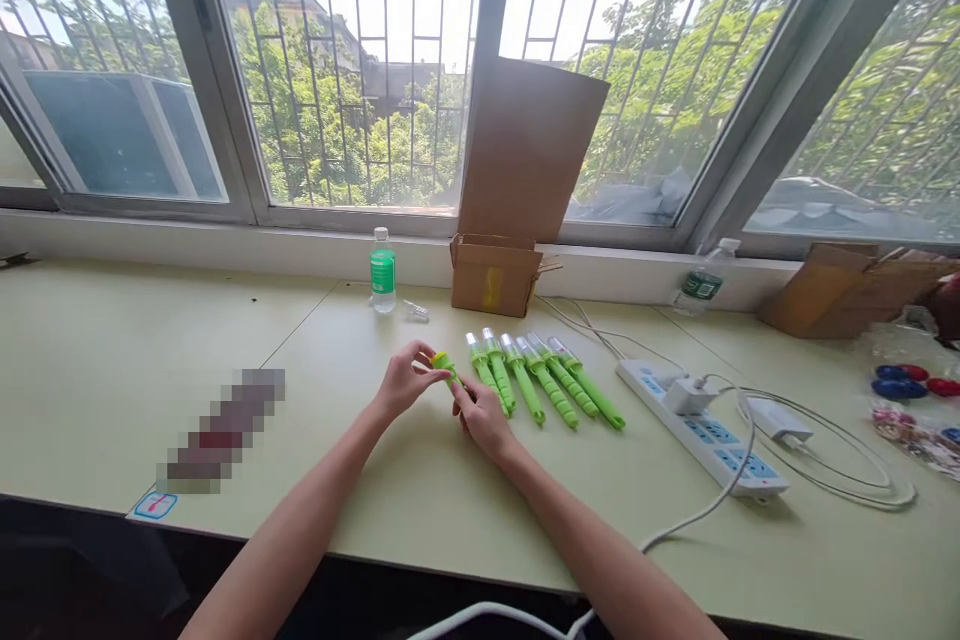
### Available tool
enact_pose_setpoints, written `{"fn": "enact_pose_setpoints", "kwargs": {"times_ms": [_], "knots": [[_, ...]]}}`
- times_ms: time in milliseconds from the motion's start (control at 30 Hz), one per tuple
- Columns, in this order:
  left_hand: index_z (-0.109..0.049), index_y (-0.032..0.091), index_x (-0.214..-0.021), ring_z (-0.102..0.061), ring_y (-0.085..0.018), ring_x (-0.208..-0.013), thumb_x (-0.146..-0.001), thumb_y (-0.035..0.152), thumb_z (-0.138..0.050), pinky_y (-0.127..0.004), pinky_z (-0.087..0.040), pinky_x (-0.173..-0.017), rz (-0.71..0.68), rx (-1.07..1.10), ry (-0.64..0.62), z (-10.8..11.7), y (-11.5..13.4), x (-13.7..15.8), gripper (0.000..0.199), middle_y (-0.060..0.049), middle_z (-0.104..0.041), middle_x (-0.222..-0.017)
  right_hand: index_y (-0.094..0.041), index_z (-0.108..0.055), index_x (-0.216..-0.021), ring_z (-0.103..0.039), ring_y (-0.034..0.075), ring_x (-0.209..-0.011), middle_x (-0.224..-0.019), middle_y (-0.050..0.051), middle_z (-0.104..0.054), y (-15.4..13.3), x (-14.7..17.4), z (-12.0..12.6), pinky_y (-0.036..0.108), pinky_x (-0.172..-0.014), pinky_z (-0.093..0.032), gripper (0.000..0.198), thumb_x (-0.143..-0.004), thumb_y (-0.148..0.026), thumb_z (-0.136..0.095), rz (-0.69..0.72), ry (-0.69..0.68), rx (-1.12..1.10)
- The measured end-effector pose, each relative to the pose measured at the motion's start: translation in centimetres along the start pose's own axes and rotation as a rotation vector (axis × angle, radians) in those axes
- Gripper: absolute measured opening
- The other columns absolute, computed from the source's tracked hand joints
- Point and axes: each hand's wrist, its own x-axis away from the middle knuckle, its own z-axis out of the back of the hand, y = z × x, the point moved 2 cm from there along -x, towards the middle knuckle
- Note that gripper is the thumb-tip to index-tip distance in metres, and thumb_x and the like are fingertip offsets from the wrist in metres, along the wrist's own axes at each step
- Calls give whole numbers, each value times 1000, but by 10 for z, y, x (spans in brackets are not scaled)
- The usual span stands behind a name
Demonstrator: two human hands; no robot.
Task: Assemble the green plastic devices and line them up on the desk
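Note:
Both hands meet over the pale table around a small green plastic piece with a yellow end (444,363). My left hand (405,382) pinches it near the yellow end with thumb and fingers. Closed around its lower part, my right hand (484,417) hides how far it extends. Just beyond and to the right of my right hand lies a row of several bright green plastic sticks (529,388) with clear caps on their far ends. Some of these sticks are spiral-ridged, others look smoother.
A white power strip (731,465) with a plugged-in charger (690,395) and looping cables occupies the right side. At the back stand a green-labelled bottle (383,275) and a cardboard box (491,280). Another bottle (701,285) leans by the sill. A blurred patch (225,430) covers something left.

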Motion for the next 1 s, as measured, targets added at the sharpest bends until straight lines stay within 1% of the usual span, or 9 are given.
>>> {"fn": "enact_pose_setpoints", "kwargs": {"times_ms": [100,233,400,533,667,800,900,1000], "knots": [[-54,17,-84,-63,-17,-78,-63,42,-76,-33,-58,-66,4,5,3,1,1,1,40,-4,-63,-84,-19,-63,-87,-44,9,-37,-59,-1,-54,0,0,-1,23,-38,-33,41,-86,-55,-42,-2,-4,-51],[-53,17,-87,-64,-17,-80,-64,42,-76,-33,-58,-66,9,34,-34,1,1,1,40,-4,-62,-86,-19,-60,-81,-43,9,-35,-60,0,-55,1,0,-2,24,-33,-31,40,-84,-55,-44,-37,-20,-134],[-53,17,-85,-65,-18,-81,-62,42,-77,-33,-57,-66,26,27,-36,1,-2,0,41,-4,-63,-85,-19,-61,-86,-42,10,-34,-59,0,-55,1,0,-1,24,-31,-31,38,-84,-54,-47,-56,-37,-194],[-53,16,-80,-65,-18,-80,-61,42,-77,-35,-58,-68,20,38,-28,1,-3,-1,41,-5,-63,-90,-19,-62,-88,-42,9,-34,-59,0,-55,3,0,0,24,-31,-31,37,-83,-54,-47,-62,-37,-195],[-54,16,-83,-65,-18,-79,-59,42,-79,-36,-58,-70,19,59,-17,1,-4,-1,43,-5,-64,-85,-20,-61,-85,-43,9,-35,-59,0,-55,4,-1,0,23,-31,-31,38,-83,-55,-47,-70,-40,-205],[-54,16,-84,-66,-18,-77,-59,43,-78,-35,-58,-66,20,47,-8,2,-3,-1,44,-4,-64,-82,-19,-60,-83,-43,9,-35,-59,0,-56,3,-1,-1,22,-30,-31,37,-83,-54,-47,-81,-43,-237],[-54,16,-80,-65,-18,-78,-60,44,-77,-34,-57,-65,3,36,-4,2,-1,0,42,-4,-64,-83,-19,-61,-86,-43,9,-35,-58,0,-56,2,-1,0,22,-30,-32,37,-83,-52,-47,-80,-48,-235],[-52,16,-76,-65,-18,-80,-60,45,-77,-34,-58,-66,-21,41,-6,2,1,0,41,-5,-64,-86,-18,-63,-98,-42,9,-34,-58,-1,-55,0,0,1,22,-30,-32,38,-82,-50,-50,-72,-58,-205]]}}
